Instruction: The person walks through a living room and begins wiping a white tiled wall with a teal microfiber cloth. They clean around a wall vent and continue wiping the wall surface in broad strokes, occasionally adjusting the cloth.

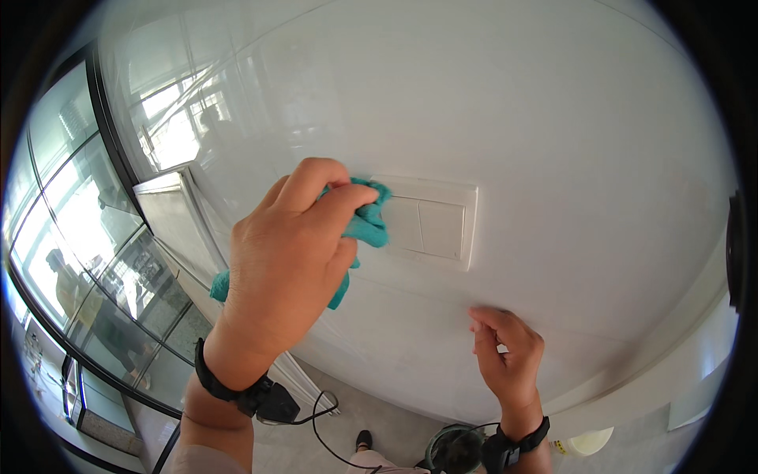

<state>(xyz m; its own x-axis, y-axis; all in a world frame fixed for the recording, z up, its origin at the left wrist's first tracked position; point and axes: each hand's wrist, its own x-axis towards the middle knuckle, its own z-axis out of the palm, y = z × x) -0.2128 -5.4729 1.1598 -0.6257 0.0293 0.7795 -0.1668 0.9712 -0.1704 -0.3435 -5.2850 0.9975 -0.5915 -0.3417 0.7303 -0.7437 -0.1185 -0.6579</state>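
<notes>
My left hand grips a crumpled teal cloth between thumb and fingers. Part of the cloth hangs below the palm, and another bit shows by the wrist. It presses against the left edge of a white wall switch plate, hiding that side. Two wide rocker switches show on the plate, set in a glossy white wall. Lower right, my right hand is held near the wall with curled fingers and thumb drawn together; I see nothing in it. Whether it touches the wall is unclear.
Left stands a black-framed glass partition reflecting a person, with a white panel-like fixture beside it. A black cable hangs from my left wristband. Below are a dark bucket, a pale round container and the grey floor.
</notes>
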